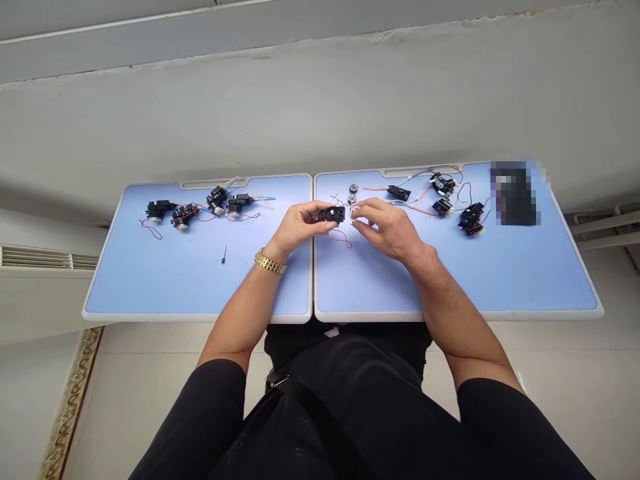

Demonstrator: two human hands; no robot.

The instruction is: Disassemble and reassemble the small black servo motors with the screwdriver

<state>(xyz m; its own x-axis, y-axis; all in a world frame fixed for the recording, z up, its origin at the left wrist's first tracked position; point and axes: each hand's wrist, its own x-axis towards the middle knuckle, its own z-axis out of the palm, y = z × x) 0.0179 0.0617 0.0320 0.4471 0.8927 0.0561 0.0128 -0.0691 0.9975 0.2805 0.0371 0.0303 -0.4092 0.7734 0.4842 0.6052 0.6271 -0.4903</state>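
Note:
My left hand [304, 228] grips a small black plastic housing [334, 214] with a pale knob-like spot on its face. A red wire [345, 240] curls on the table below it. Just right of the housing is my right hand [383, 225], its thumb and fingers pinched around a small whitish-silver round part [355, 212], mostly covered by the fingertips. Beyond the fingers lie a silver disc [353, 199] and a darker-rimmed disc [354, 188]. Tiny dark screws [338, 199] are scattered behind the housing.
Several black wired units [183, 216] lie on the left tabletop [150, 280], with a small screwdriver [223, 255] nearer me. More black wired units [443, 204] and a pixelated dark object [517, 195] lie on the right tabletop [525, 280]. A narrow seam divides the tabletops.

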